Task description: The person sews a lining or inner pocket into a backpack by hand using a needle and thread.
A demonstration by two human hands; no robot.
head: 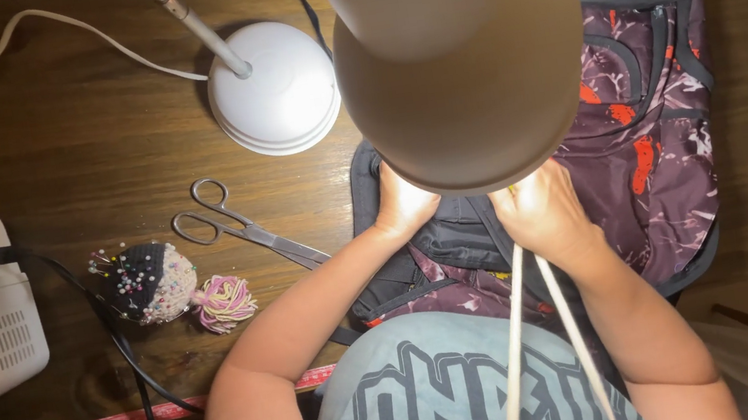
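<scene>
Backpack [649,129] under both hands, long axis running from 6 to 1 o'clock on the tabletop [86,134].

Left hand [403,206] and right hand [542,210] rest side by side, apart, on its near end, fingers hidden under the lamp shade [460,59], so their grip cannot be told. Scissors [243,227] lie at 9 o'clock, nearer the left hand.

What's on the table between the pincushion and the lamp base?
In the head view, metal scissors lie on the wooden table between the pincushion and the white lamp base, touching neither.
</scene>
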